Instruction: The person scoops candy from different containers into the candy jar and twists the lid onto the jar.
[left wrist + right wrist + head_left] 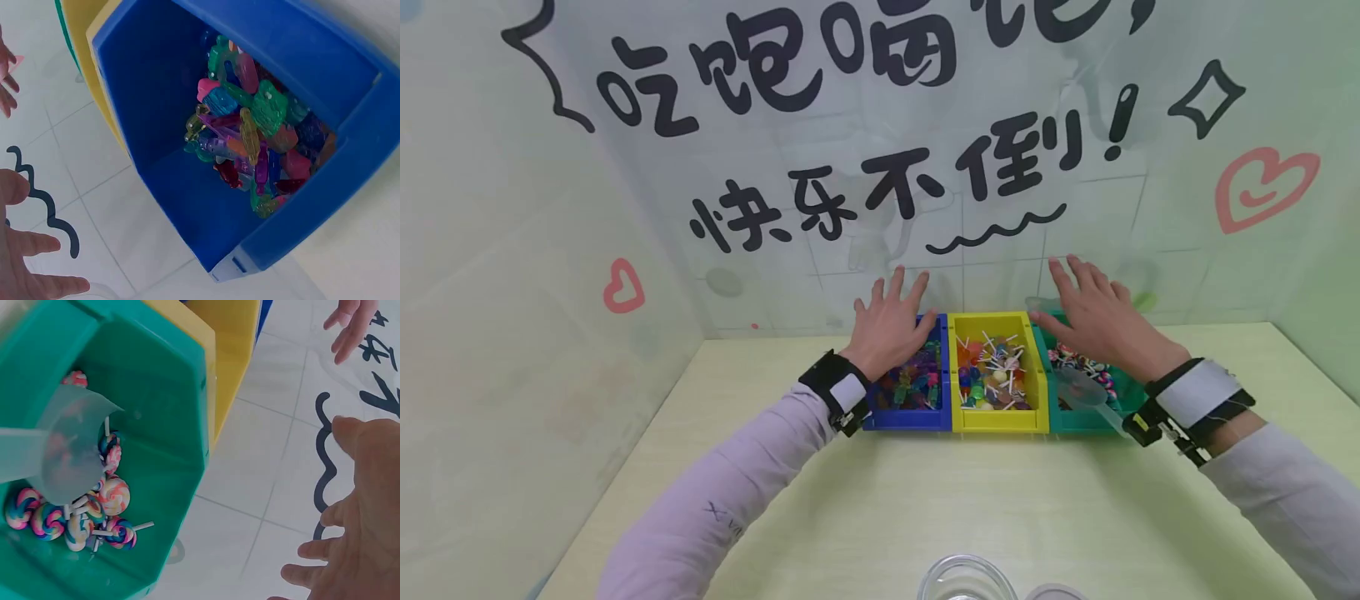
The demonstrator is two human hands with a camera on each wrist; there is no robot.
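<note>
My left hand [891, 329] is held over the blue bin [908, 420], fingers spread and holding nothing. Colourful translucent plastic charms [250, 134] fill the bottom of that bin in the left wrist view. On the other side, my right hand [1105, 321] reaches over the green bin [175, 481], its fingers also spread and nothing in them. Swirl lollipop pieces [81, 515] lie inside the green bin, and a clear plastic scoop [72, 440] rests over them. Between the two hands stands the yellow bin [1000, 421], with small lollipops [996, 371] of mixed colours.
A clear glass jar [966, 579] stands at the table's near edge, with a round pale object [1055, 592] beside it, partly cut off. The wall [887, 296] with black lettering rises right behind the bins. The pale table [985, 500] extends in front of them.
</note>
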